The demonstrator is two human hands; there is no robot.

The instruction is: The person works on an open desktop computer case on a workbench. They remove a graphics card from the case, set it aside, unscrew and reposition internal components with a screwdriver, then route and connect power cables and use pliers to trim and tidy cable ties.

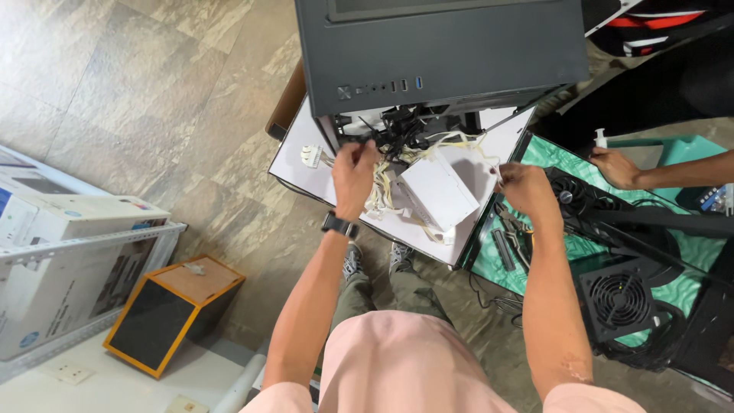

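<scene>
The left hand (353,172) pinches black cables (394,130) at the computer case (443,53), while the right hand (524,187) grips a white cable (482,149) beside the white power supply (436,191).

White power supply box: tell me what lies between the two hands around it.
In the head view, the white power supply box and its pale cable bundle lie between the left hand and the right hand.

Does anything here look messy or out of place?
Yes. A tangle of white cables spills from the open computer case, and a white box-shaped unit lies tilted among them on the white panel.
</scene>
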